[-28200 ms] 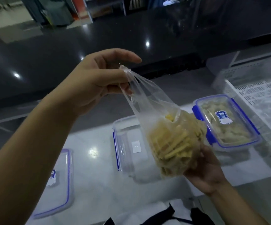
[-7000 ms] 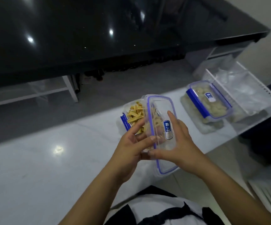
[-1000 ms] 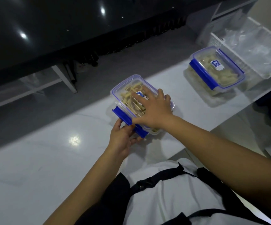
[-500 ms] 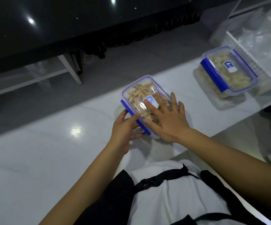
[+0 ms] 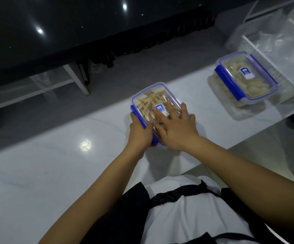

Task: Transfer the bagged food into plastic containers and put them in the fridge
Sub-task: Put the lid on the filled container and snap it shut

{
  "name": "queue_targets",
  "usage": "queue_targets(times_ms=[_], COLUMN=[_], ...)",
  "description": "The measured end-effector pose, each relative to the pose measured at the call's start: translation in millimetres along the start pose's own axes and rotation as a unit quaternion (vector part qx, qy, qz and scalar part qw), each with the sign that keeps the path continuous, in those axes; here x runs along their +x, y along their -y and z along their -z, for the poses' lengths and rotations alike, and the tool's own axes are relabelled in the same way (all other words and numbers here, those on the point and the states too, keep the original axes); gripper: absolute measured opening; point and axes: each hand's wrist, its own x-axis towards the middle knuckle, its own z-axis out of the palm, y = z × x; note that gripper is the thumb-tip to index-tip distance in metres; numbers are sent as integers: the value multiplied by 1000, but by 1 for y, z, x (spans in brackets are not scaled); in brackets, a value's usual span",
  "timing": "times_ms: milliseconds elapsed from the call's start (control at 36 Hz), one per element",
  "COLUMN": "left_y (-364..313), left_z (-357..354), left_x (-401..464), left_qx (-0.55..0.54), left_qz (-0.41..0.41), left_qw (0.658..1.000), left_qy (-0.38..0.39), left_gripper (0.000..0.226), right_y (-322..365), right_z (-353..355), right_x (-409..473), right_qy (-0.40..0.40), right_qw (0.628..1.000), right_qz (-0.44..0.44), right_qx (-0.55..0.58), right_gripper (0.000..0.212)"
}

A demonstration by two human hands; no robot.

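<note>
Right hand: flat on the clear lid, fingers spread and straight, pressing down.
Left hand: curled round the blue side clip of the near container, thumb on top of it.
Near container: on the white counter, close to its front edge, lid on, filled with yellow strips of food.
Far container: to the right on the same counter, well apart, lid on, blue clips down, pale food inside.
White basket: just beside the far container, crumpled clear plastic lying in it.
Beyond the counter: grey floor, dark glossy tabletop.
</note>
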Motion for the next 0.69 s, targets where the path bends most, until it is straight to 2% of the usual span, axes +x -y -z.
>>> queue_targets(times_ms=[56, 83, 167, 194, 250, 333, 389, 500, 694], left_y=[-1, -2, -3, -3, -3, -2, -1, 1, 0], left_z=[6, 11, 28, 33, 42, 46, 46, 45, 46], left_x=[1, 1, 4, 4, 5, 7, 7, 7, 7], left_qx=[-3, 3, 36, 46, 58, 63, 62, 54, 46], left_qz=[7, 9, 15, 19, 30, 43, 46, 52, 60], left_qw=[1000, 1000, 998, 997, 995, 994, 994, 995, 996], left_qy=[15, 22, 53, 62, 72, 77, 74, 61, 48], left_gripper=[60, 59, 56, 54, 52, 56, 57, 61, 66], right_y=[-6, -10, -29, -37, -50, -63, -69, -74, -69], right_z=[14, 22, 43, 48, 56, 54, 49, 44, 42], right_x=[0, 1, 9, 14, 23, 35, 39, 40, 37], right_qy=[-1, -25, -88, -73, 5, 145, 187, 197, 126], right_qw=[1000, 997, 952, 932, 888, 820, 791, 772, 811], right_qz=[9, 9, -30, -56, -124, -180, -188, -199, -185], right_qx=[25, 72, 291, 351, 443, 523, 551, 571, 541], right_gripper=[59, 57, 70, 78, 88, 79, 73, 64, 44])
